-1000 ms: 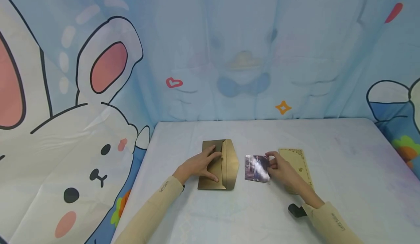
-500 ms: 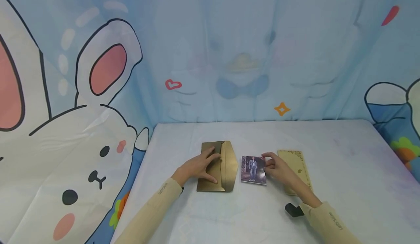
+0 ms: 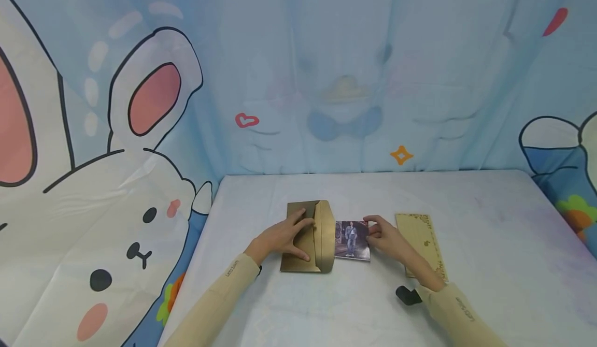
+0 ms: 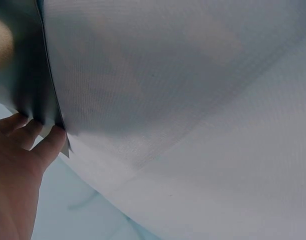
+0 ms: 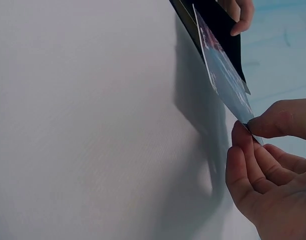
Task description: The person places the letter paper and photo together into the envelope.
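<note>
A gold envelope [image 3: 324, 261] lies on the white tabletop with its pointed flap spread to the right. My left hand [image 3: 280, 237] rests on it, fingers and thumb spread. The left wrist view has those fingertips [image 4: 55, 137] at the dark envelope's edge. Between thumb and fingers, my right hand [image 3: 389, 241] pinches the right edge of a photo print [image 3: 351, 239] of a standing person. The photo's left edge meets the flap in the head view. From the right wrist, the photo [image 5: 220, 70] tilts above the tabletop, its far end against the envelope [image 5: 225, 37].
Partly behind my right forearm lies a yellow sheet [image 3: 420, 228] with a decorated border. A black wrist camera [image 3: 408, 295] sticks out by the right sleeve. The table's back edge meets a blue cartoon curtain [image 3: 280, 77].
My right hand has carried the photo leftward, from a gap beside the envelope up to its flap. The left hand keeps its place on the envelope.
</note>
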`<state>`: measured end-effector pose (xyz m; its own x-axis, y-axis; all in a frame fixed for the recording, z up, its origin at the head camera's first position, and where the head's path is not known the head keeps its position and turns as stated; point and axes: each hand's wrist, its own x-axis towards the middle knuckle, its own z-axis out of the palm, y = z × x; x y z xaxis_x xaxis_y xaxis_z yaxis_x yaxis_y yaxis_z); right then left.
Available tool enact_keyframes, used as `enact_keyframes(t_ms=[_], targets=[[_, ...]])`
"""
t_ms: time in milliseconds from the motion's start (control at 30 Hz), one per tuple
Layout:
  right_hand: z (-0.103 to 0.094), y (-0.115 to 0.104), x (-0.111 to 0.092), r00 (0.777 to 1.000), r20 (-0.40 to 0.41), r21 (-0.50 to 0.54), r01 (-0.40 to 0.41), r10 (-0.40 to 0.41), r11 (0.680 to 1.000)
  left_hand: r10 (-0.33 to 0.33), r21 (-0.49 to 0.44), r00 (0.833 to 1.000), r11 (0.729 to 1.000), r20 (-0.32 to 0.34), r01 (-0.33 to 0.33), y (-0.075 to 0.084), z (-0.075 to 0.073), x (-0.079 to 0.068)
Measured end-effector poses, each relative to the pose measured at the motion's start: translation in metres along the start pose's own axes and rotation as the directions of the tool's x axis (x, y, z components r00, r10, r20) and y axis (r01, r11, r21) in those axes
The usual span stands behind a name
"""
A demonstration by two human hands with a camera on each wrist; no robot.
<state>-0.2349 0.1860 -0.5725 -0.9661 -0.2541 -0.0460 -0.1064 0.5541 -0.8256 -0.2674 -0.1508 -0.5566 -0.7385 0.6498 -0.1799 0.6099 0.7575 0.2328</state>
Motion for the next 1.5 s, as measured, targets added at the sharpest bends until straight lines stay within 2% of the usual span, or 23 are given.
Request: enact_keyframes(t_ms=[367, 733, 1233, 1500], targets=[[0.009, -0.009, 0.010, 1.000, -0.004, -0.017, 0.008, -0.008, 1.000, -0.002, 0.002, 1.000, 1.000, 0.005, 0.002, 0.000, -0.001, 0.000], [0.016, -0.014, 0.016, 0.998, -0.001, -0.004, 0.064, -0.064, 0.998, 0.002, 0.002, 1.000, 1.000, 0.003, -0.002, 0.000, -0.002, 0.001], [0.030, -0.028, 0.025, 0.997, 0.025, -0.012, 0.072, -0.072, 0.997, 0.007, 0.007, 1.000, 1.000, -0.001, -0.007, -0.001, 0.000, 0.003], [0.039, -0.034, 0.031, 0.996, 0.036, -0.001, 0.079, -0.079, 0.997, -0.011, -0.023, 1.000, 1.000, -0.001, 0.011, -0.001, 0.001, 0.003]])
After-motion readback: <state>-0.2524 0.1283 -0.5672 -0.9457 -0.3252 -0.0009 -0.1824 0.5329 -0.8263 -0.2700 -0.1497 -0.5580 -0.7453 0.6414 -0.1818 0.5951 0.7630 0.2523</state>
